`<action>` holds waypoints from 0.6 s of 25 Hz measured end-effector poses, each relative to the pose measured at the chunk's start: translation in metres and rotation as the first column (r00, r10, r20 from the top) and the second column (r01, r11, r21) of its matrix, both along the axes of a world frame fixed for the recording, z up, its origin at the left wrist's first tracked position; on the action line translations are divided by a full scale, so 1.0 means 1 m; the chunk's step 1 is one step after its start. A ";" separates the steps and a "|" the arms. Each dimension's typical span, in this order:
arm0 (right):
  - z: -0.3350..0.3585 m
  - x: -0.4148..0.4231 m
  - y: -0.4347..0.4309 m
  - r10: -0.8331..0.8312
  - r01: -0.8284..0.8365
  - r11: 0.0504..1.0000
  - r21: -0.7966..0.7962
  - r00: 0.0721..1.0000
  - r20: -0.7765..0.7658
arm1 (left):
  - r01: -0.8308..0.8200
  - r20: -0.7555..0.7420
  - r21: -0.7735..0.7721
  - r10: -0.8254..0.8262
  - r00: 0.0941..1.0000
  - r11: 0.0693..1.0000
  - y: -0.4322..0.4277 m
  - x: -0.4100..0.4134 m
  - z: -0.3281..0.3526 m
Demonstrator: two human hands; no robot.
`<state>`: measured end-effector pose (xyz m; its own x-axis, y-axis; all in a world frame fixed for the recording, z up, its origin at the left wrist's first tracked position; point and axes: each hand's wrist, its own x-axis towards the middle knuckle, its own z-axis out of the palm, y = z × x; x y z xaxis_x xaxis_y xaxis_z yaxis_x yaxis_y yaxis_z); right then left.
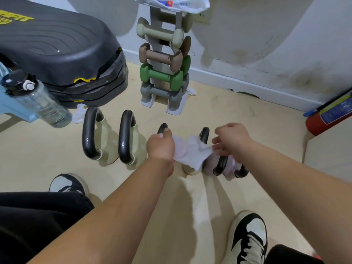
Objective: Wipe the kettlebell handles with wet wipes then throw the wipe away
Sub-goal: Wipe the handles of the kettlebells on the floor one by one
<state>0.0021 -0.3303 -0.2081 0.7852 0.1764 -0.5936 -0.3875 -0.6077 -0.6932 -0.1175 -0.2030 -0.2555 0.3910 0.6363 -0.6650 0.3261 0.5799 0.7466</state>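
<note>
Several kettlebells with black handles stand in a row on the floor. The two at the left (102, 141) (131, 143) are pale green and untouched. My left hand (161, 147) grips one edge of a white wet wipe (190, 153), close to the handle of the third kettlebell (162, 128). My right hand (231, 141) pinches the wipe's other edge, so the wipe is stretched between both hands. It hangs over the third kettlebell and a handle (204, 135) right of it. Pale lilac kettlebells (226, 165) sit under my right hand, partly hidden.
A dumbbell rack (163, 71) stands against the wall behind the row, with a wipes packet (175, 3) on top. A black step platform (57, 54) and a clear water bottle (36, 100) are at left. A red fire extinguisher (327, 117) lies at right. My shoes (67, 184) (249, 237) are near.
</note>
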 end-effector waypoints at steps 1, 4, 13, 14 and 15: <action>-0.004 0.014 0.002 0.057 -0.056 0.998 -0.022 0.996 0.067 | 0.000 -0.065 0.140 0.010 0.998 0.990 0.002 0.006 0.004; -0.020 0.038 0.011 0.250 -0.243 0.968 -0.065 0.958 0.141 | 0.099 -0.053 0.483 -0.083 0.995 0.870 0.009 0.027 0.014; -0.073 0.071 0.018 0.204 -0.203 0.972 0.116 0.979 0.002 | 0.631 -0.205 0.650 -0.702 0.682 0.424 -0.053 0.018 -0.045; -0.076 0.072 0.016 0.200 -0.200 0.972 0.126 0.980 0.015 | 0.556 -0.195 0.698 -0.628 0.753 0.451 -0.052 0.019 -0.044; -0.078 0.072 0.016 0.199 -0.202 0.971 0.127 0.979 0.034 | 0.514 -0.200 0.725 -0.574 0.794 0.458 -0.052 0.020 -0.041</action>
<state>0.0744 -0.3140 -0.2858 0.7380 0.4056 -0.5393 -0.2513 -0.5766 -0.7774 -0.0974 -0.2547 -0.2961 0.8533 0.5185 -0.0550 0.3148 -0.4281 0.8471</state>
